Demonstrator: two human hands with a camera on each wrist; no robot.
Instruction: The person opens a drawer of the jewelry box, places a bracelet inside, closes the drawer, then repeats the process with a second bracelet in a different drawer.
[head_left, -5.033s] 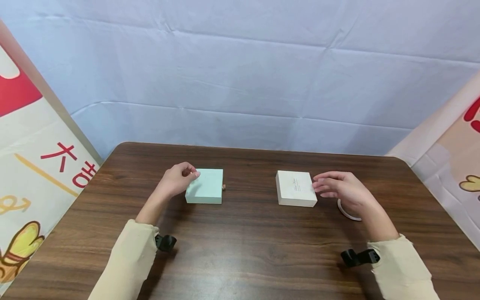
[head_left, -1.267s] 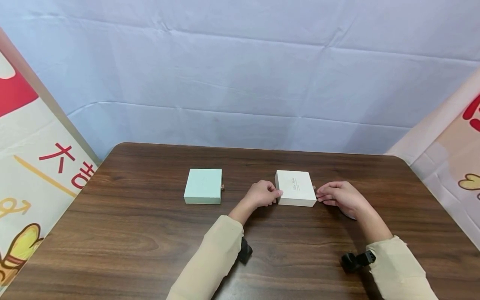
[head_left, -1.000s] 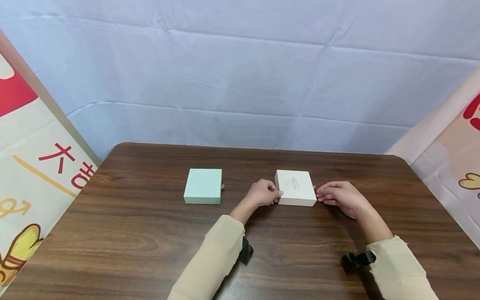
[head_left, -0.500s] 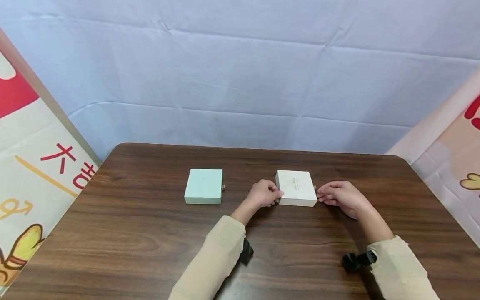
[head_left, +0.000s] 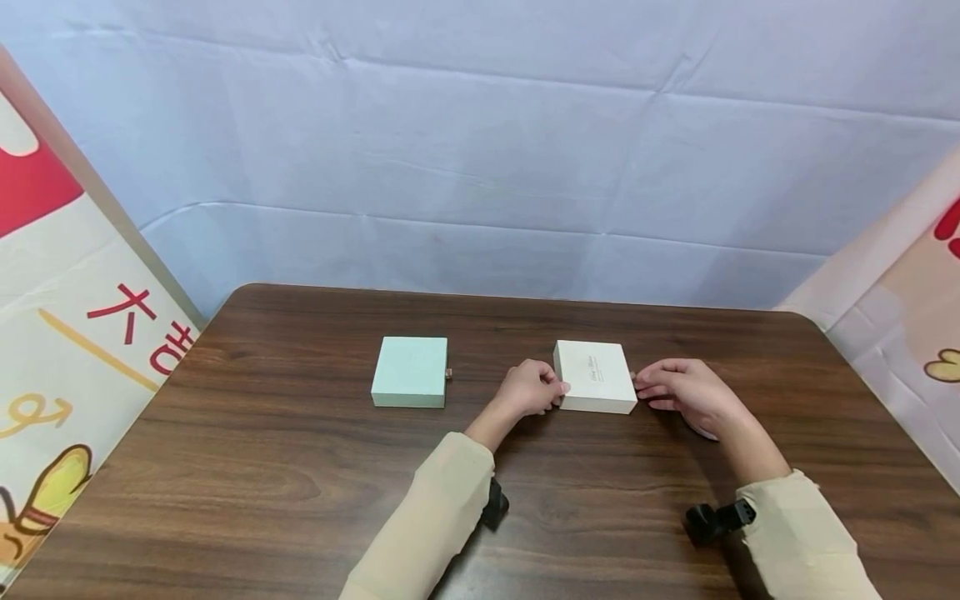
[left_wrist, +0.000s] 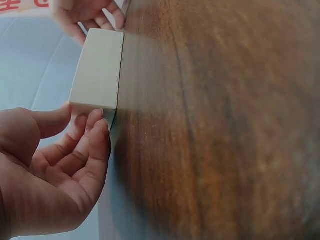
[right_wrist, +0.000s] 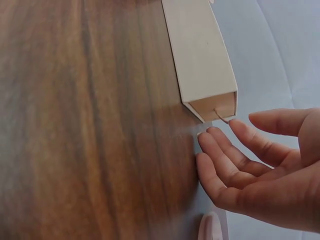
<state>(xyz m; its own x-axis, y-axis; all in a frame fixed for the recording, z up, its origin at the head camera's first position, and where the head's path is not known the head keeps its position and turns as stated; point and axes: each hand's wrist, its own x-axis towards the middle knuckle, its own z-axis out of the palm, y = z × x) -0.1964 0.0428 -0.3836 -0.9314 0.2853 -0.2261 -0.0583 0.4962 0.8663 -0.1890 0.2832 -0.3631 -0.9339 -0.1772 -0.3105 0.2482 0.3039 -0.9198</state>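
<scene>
A white drawer-style gift box with small print on its lid lies flat on the table. My left hand holds its left end; in the left wrist view the thumb is on the top edge and the curled fingers are against the end face. At the box's right end, a thin ribbon pull sticks out of the drawer front. My right hand is there, index fingertip at the ribbon, thumb apart from it, other fingers loosely bent. A mint-green box with a similar tab sits to the left.
The brown wood-grain table ends in front of a pale blue cloth backdrop. Under my right hand, a white rounded rim is partly hidden. Printed banners flank the table.
Five seconds ago my left hand was at the mint-green box; it has moved right to the white box. My right hand has lowered slightly to the ribbon. Over the last second both hands barely move.
</scene>
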